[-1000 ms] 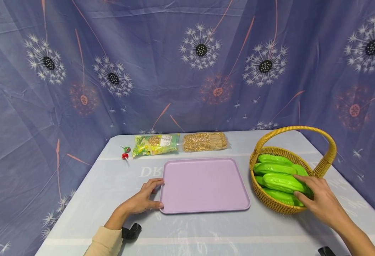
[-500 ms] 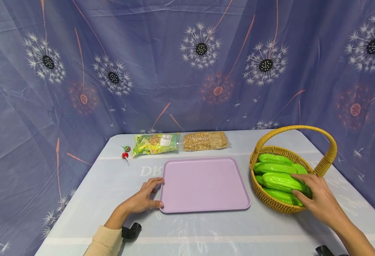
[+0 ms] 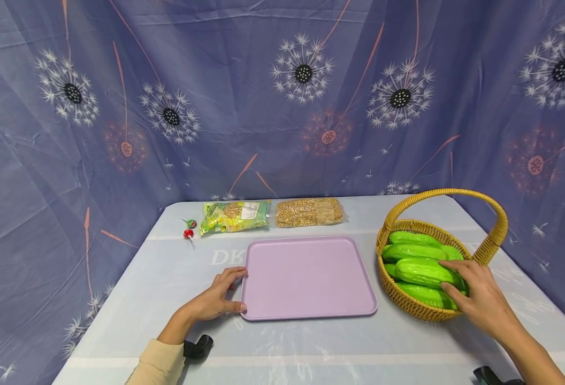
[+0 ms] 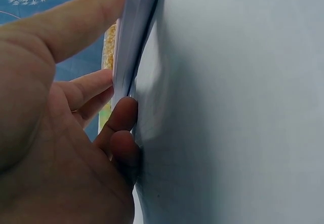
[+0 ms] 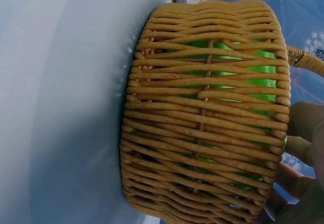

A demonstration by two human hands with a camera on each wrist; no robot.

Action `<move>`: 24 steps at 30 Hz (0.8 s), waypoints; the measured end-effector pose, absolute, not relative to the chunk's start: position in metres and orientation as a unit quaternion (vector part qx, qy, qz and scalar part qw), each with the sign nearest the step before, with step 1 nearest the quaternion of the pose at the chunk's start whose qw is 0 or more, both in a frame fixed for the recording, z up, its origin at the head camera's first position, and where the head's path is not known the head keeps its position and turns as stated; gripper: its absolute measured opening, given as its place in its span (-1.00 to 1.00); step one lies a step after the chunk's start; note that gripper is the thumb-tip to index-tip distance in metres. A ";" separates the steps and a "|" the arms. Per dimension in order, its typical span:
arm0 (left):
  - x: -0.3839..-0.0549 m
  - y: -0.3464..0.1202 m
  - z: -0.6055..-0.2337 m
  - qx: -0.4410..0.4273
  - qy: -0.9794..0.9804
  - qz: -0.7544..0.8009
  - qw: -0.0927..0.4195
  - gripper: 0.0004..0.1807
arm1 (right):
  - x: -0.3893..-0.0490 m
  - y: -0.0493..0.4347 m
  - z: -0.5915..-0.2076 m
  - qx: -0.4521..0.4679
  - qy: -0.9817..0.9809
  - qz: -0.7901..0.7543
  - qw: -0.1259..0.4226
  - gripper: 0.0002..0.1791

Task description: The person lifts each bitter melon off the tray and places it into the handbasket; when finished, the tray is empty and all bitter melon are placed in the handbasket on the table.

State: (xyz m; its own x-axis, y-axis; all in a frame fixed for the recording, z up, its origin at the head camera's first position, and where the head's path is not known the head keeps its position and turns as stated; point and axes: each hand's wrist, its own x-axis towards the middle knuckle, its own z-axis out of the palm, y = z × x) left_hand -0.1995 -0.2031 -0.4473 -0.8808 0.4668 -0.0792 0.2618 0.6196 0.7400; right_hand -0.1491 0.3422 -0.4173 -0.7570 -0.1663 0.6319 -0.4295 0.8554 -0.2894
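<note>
My left hand [image 3: 217, 298] touches the left rim of a pale purple tray [image 3: 308, 278]. Its thumb and fingers are spread apart along that side, and in the left wrist view the lower fingers lie close to the tabletop. On the right, my right hand [image 3: 480, 297] reaches over the rim of a wicker basket [image 3: 407, 305]. Its thumb and fingers hold the right end of a long bright-green vegetable [image 3: 422, 271] with a ridged skin, like a bitter melon. Several similar green vegetables [image 3: 414, 239] lie around it. The basket wall hides most of them in the right wrist view.
Behind the tray lie a green-yellow packet [image 3: 234, 217] and a clear bag of corn kernels [image 3: 306, 212]. Two small lollipops [image 3: 188, 233] are at the back left. The basket's tall handle [image 3: 448, 192] arches above it. A patterned curtain [image 3: 244, 107] hangs behind the table.
My right hand has shifted slightly left over the green vegetable, which has tilted up a little at its right end. The left hand and tray have not moved.
</note>
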 end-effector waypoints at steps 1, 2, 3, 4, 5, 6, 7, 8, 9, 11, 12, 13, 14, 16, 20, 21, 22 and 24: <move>-0.199 -0.203 -0.447 0.205 0.890 0.386 0.133 -0.12 | -0.149 0.342 -0.417 0.163 -0.913 0.213 0.308 -0.48; -0.199 -0.203 -0.447 0.205 0.889 0.386 0.134 -0.12 | -0.149 0.342 -0.417 0.164 -0.913 0.214 0.308 -0.48; -0.199 -0.203 -0.447 0.205 0.889 0.386 0.134 -0.12 | -0.150 0.343 -0.417 0.165 -0.912 0.214 0.309 -0.48; -0.199 -0.203 -0.447 0.205 0.889 0.386 0.134 -0.12 | -0.150 0.343 -0.417 0.166 -0.912 0.213 0.310 -0.47; -0.199 -0.203 -0.447 0.205 0.889 0.386 0.135 -0.12 | -0.150 0.343 -0.417 0.167 -0.911 0.214 0.310 -0.47; -0.200 -0.203 -0.447 0.205 0.890 0.385 0.134 -0.12 | -0.150 0.343 -0.417 0.168 -0.910 0.215 0.312 -0.47; -0.200 -0.203 -0.447 0.205 0.890 0.386 0.134 -0.12 | -0.150 0.343 -0.417 0.168 -0.910 0.216 0.312 -0.46; -0.200 -0.203 -0.447 0.204 0.890 0.386 0.134 -0.12 | -0.150 0.343 -0.417 0.169 -0.910 0.216 0.312 -0.46; -0.200 -0.203 -0.447 0.204 0.890 0.386 0.134 -0.12 | -0.150 0.343 -0.416 0.168 -0.910 0.215 0.311 -0.46; -0.200 -0.203 -0.447 0.205 0.889 0.387 0.134 -0.12 | -0.149 0.343 -0.415 0.166 -0.912 0.214 0.309 -0.46; -0.200 -0.203 -0.447 0.205 0.889 0.387 0.133 -0.12 | -0.149 0.342 -0.415 0.164 -0.912 0.215 0.307 -0.46; -0.200 -0.203 -0.447 0.205 0.889 0.388 0.133 -0.12 | -0.148 0.342 -0.414 0.162 -0.913 0.215 0.305 -0.46; -0.200 -0.203 -0.447 0.206 0.889 0.387 0.132 -0.12 | -0.148 0.342 -0.413 0.161 -0.914 0.215 0.304 -0.46; -0.200 -0.203 -0.447 0.206 0.890 0.385 0.131 -0.12 | -0.147 0.341 -0.412 0.158 -0.915 0.218 0.301 -0.46; -0.199 -0.202 -0.446 0.205 0.892 0.381 0.131 -0.13 | -0.144 0.338 -0.407 0.155 -0.914 0.227 0.299 -0.44; -0.199 -0.202 -0.446 0.204 0.892 0.381 0.132 -0.13 | -0.144 0.337 -0.405 0.156 -0.913 0.229 0.301 -0.43; -0.199 -0.202 -0.446 0.204 0.892 0.380 0.133 -0.13 | -0.144 0.335 -0.404 0.159 -0.910 0.231 0.306 -0.42; -0.200 -0.202 -0.445 0.203 0.893 0.379 0.133 -0.13 | -0.144 0.332 -0.401 0.166 -0.904 0.236 0.316 -0.41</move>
State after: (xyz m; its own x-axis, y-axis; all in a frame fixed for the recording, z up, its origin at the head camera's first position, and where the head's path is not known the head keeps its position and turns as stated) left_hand -0.1996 -0.2022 -0.4452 -0.8821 0.4636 -0.0830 0.2628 0.6307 0.7301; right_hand -0.1436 0.3319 -0.4014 -0.7444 -0.1516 0.6503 -0.4499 0.8335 -0.3207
